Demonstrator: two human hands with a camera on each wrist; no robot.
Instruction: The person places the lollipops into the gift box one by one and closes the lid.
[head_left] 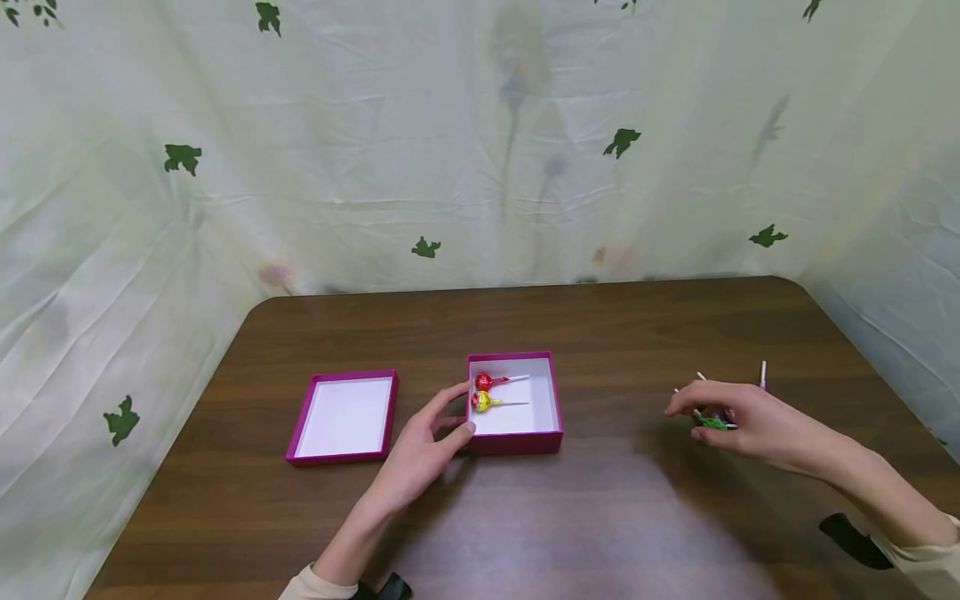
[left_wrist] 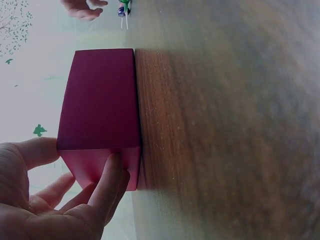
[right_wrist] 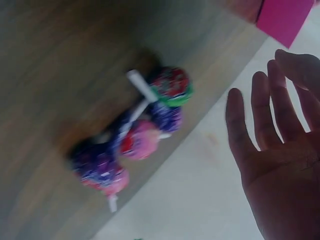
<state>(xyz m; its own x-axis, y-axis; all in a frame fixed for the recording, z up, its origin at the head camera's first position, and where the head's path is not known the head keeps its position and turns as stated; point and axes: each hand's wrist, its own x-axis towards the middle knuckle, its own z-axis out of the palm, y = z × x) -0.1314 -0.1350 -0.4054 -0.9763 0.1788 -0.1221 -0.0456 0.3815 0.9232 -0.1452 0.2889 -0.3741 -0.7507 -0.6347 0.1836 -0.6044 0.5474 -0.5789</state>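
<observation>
Head view gives us the right hand (head_left: 761, 421) above a cluster of wrapped lollipops (right_wrist: 140, 141) on the right of the bench (head_left: 585, 517); its fingers are loosely extended, released, and the right wrist view shows them well apart from the sweets. The left hand (head_left: 423, 446) grasps nothing: its fingers and thumb rest against the left side of the magenta box (head_left: 517, 443). Inside, a red lollipop (head_left: 483, 382) and a yellow lollipop (head_left: 482, 402) lie side by side, sticks pointing right. The magenta lid (head_left: 345, 417) lies apart, to the left.

We judge each lollipop to be light, with a hard, rather brittle head; the wrapper should be slick and may crinkle or twist under the fingertips. The green-and-red lollipop (right_wrist: 172, 86) seems the easiest to take, since it sits at one end of the cluster. We would pinch it across the round head with thumb and forefinger, or low on the stick near the wrapper; the sticks cross, so a careless pull could drag a neighbour along. The box looks like stiff, light card, likely to slide if knocked, so light bracing suits it.
</observation>
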